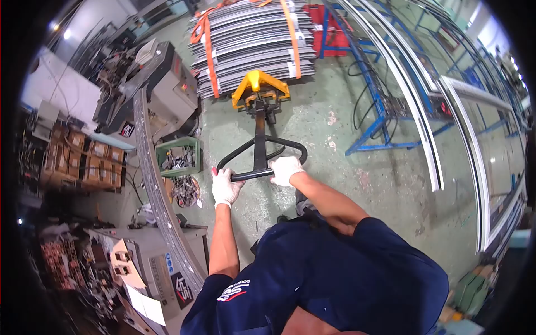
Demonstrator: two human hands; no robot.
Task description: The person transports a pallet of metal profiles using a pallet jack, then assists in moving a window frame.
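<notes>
Both my hands wear white gloves and grip the black looped handle (254,175) of a yellow pallet jack (255,84). My left hand (226,188) is wrapped round the handle's left corner. Farther right, my right hand (286,170) closes on the bar near its right corner. The handle's shaft runs forward to the jack's yellow body. Beyond that body lies a tall stack of long metal profiles (254,47), bound with orange straps (211,56). The jack's forks cannot be seen.
On the left stand grey machines (173,89), a long metal rail (148,151), a green bin (178,156) of metal parts and cardboard boxes (95,162). Blue racks (379,106) with long white profiles (407,100) line the right. Green floor shows between.
</notes>
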